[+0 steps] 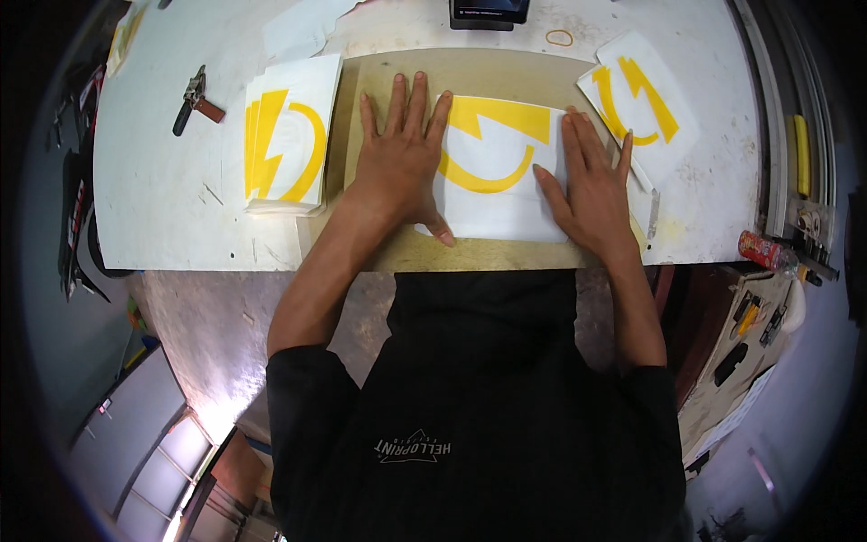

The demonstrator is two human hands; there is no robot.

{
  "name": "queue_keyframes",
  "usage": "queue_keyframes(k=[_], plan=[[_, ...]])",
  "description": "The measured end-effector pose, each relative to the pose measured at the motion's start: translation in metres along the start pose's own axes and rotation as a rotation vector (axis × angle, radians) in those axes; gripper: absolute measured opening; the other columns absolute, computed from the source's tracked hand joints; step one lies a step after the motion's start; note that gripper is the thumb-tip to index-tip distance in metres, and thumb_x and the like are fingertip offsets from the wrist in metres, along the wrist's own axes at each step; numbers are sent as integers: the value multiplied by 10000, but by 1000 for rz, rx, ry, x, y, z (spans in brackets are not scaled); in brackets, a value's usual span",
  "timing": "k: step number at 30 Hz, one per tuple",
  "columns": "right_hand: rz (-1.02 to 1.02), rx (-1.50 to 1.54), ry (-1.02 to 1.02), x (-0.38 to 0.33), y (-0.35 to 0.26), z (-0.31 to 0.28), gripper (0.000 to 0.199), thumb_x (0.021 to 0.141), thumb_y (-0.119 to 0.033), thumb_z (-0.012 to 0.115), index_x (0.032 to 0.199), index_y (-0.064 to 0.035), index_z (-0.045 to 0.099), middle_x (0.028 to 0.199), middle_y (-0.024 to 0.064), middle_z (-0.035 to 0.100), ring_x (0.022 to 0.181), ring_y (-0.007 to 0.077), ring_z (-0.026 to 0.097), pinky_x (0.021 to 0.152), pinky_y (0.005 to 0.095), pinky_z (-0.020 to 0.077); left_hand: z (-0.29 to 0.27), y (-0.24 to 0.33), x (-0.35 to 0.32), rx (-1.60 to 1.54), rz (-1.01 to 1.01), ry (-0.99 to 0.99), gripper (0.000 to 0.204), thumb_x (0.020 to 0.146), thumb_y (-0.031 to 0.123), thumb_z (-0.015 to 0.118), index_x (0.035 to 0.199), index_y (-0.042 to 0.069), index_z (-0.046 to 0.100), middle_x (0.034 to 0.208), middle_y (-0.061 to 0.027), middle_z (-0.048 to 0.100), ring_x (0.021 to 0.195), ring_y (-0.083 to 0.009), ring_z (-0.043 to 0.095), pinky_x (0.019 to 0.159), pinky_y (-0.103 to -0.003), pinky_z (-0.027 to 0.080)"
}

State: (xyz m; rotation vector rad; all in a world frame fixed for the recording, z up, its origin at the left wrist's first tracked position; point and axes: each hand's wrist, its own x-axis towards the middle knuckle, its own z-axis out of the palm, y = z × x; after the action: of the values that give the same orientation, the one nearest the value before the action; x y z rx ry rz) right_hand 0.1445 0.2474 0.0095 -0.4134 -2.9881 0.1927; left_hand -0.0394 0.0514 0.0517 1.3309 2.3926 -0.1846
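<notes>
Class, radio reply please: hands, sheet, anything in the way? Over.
Left hand, right hand open, at opposite edges of white sheet. Sheet on tan board, yellow print up. Printed stack left, clear of sheet.

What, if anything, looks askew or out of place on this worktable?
The yellow-printed sheets at right lie steeply slanted compared with the white sheet between the left hand and right hand. A tan loop, perhaps a rubber band, lies by itself farther back. Both look stray, not damaged.

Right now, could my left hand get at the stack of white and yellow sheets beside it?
Probably yes: the stack lies just left of your left hand, and nothing visible stands between them.
</notes>
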Motion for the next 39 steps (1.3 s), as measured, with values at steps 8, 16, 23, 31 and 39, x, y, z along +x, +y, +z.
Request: queue_keyframes(k=[8, 16, 23, 31, 39], plan=[[-186, 343, -48, -54, -58, -3, 653, 1021, -369, 606, 1523, 25, 465, 1618, 188, 435, 1547, 367, 337, 1225, 703, 191, 18, -13, -10, -113, -3, 108, 1755, 294, 619, 995, 1671, 13, 92, 1729, -300, 28, 1615, -452, 4, 1267, -664, 61], [-56, 216, -192, -91, -81, 9, 771, 983, -528, 610, 1559, -40, 455, 1695, 102, 348, 1589, 307, 262, 1194, 775, 128, 22, -15, -13, -107, 33, 135, 1738, 326, 694, 965, 1658, -31, 117, 1720, -324, 27, 1605, -485, -9, 1246, -703, 35], [95, 213, 122, -121, -26, -20, 609, 954, -242, 737, 1494, -48, 533, 1616, 133, 462, 1520, 396, 379, 1213, 714, 201, 18, 5, -44, -141, 62, 346, 1435, 532, 506, 976, 1661, 55, 213, 1723, -258, 143, 1606, -449, 96, 1274, -634, 120], [-200, 330, 231, -40, -13, 6, 456, 791, 29, 723, 1240, -45, 707, 1184, 121, 667, 1168, 308, 615, 1111, 545, 412, 62, 22, -40, -345, 317, 595, 524, 848, 148, 819, 1348, 96, 670, 1376, -82, 670, 1329, -279, 591, 1209, -558, 330], [-264, 276, 318, -48, -11, 9, 450, 682, 60, 715, 1120, -38, 748, 1094, 97, 665, 1058, 268, 627, 1011, 509, 449, 80, 11, -45, -284, 300, 756, 366, 810, 53, 788, 1172, 98, 761, 1208, -45, 733, 1102, -262, 674, 1108, -516, 445]])
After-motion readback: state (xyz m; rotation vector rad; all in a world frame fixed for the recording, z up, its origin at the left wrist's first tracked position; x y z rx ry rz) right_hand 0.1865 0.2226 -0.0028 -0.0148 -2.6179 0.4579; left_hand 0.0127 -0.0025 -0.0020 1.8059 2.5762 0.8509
